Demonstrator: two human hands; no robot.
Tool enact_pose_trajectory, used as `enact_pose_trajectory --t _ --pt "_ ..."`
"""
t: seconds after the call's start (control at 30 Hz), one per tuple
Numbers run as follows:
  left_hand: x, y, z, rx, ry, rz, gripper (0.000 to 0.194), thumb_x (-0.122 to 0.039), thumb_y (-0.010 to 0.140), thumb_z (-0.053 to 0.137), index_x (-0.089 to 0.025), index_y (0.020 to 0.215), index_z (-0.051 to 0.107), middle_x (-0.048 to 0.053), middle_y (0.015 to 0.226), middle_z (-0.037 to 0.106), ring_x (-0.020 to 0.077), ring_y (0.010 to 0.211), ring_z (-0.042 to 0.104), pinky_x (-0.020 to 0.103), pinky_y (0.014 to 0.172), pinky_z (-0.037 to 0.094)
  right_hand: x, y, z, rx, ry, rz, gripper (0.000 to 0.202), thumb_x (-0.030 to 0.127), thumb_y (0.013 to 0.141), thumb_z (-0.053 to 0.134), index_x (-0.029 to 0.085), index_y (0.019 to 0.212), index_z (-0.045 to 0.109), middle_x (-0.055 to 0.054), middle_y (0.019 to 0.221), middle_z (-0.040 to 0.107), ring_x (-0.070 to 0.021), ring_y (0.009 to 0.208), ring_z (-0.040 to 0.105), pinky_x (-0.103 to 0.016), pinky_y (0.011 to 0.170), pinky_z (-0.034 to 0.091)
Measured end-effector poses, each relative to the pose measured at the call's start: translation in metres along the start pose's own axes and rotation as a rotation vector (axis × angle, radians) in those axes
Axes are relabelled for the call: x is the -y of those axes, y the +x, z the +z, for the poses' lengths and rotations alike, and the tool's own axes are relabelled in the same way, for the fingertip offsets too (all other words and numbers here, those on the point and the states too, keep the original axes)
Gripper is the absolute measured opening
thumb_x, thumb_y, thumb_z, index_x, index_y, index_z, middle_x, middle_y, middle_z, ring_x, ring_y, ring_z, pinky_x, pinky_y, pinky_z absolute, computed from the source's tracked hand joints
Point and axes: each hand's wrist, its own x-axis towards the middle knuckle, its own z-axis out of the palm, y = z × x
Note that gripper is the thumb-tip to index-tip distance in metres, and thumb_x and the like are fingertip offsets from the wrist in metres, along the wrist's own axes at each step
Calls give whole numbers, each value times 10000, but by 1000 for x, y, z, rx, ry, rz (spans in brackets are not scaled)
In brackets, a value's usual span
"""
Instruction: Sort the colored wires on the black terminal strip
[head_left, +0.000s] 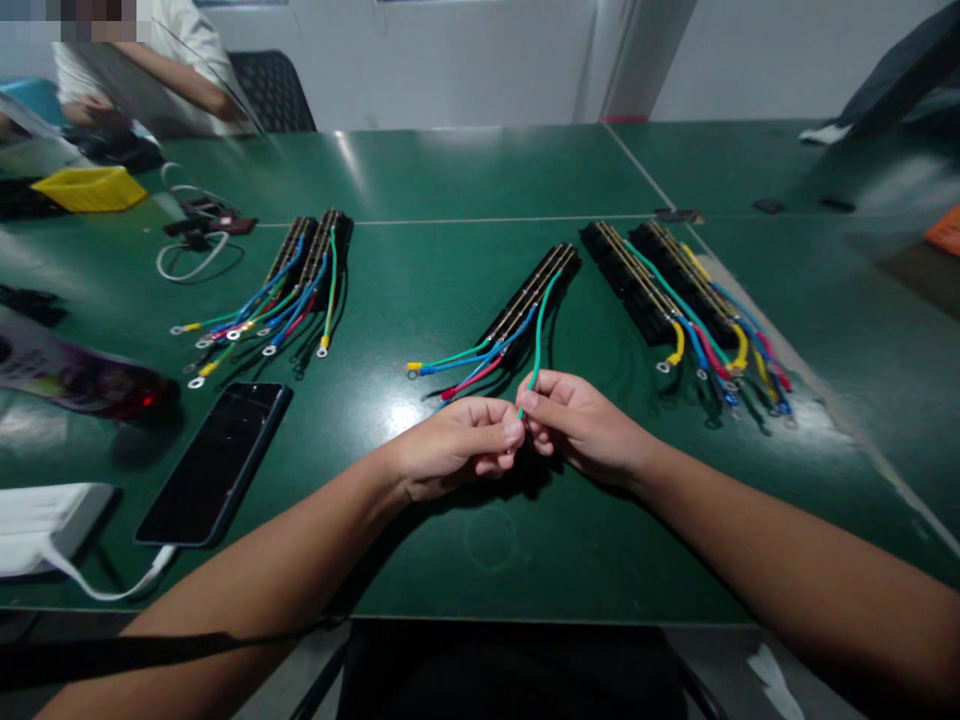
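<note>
Left hand (461,442), right hand (579,415): both grips pinch green wire (538,335) near its hidden end, likely to steady it, wire running off middle block (531,292) on surface (637,560).

No text, brand, number or sign can be read with certainty. Printing is carried by the purple-and-white label (46,362) on the drink bottle (124,388) at the left edge — pale and dark marks are seen there, but they are too blurred to be made out. On the phone's dark screen (214,465), no characters can be deciphered.
</note>
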Motion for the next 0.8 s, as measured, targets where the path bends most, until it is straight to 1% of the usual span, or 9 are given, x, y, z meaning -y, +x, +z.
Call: enact_pose_trajectory --t 0.1,0.2,0.27,0.33,0.43,0.67,0.73,0.8 --pt "-1 0 3 -7 -7 -1 329 -392 777 760 -95 845 635 -1 672 593 23 486 406 144 472 324 1 0 0 -2 -30 1 350 418 729 792 153 797 574 32 625 564 -61 491 441 -180 445 365" --pt "-2 0 4 6 -21 -4 311 -377 791 752 -92 862 648 9 694 602 31 522 460 139 499 358 1 -1 0 0 -53 3 341 420 745 777 157 801 568 21 637 586 -68 506 463 -179 448 363" --pt "-1 0 2 16 -30 -3 311 -375 794 751 -90 863 649 4 681 597 27 511 447 134 490 346 1 -1 0 0 -52 -1 337 417 747 777 155 801 573 25 632 576 -67 505 457 -181 450 366" --pt "0 0 0 21 -40 -5 307 -371 799 748 -88 854 640 -9 651 582 14 478 403 129 465 307 0 -1 0 4 -35 -8 336 411 743 783 150 800 578 33 624 557 -63 498 440 -183 449 368" --pt "2 0 -3 24 -56 0 299 -362 808 741 -91 808 616 -26 602 561 4 439 361 129 440 264 -1 0 0 18 -15 -14 328 399 745 784 149 790 576 45 602 526 -60 490 428 -182 448 369" --pt "0 1 2 32 -39 14 309 -371 809 737 -86 796 619 22 704 636 21 493 473 133 475 344 0 -1 -1 31 -63 -18 314 394 784 753 157 771 547 18 620 594 -65 509 472 -176 459 371" --pt "0 0 1 22 -36 11 313 -374 801 744 -88 808 615 8 675 617 18 479 451 132 464 326 0 -1 -1 28 -61 -21 314 393 783 755 155 778 550 27 612 574 -63 503 462 -179 461 373" --pt "1 0 0 -4 -30 5 326 -377 788 756 -94 798 596 -16 623 583 9 447 397 132 448 290 0 -1 -1 22 -45 -21 321 390 767 769 153 784 553 43 602 539 -60 494 443 -182 459 375"
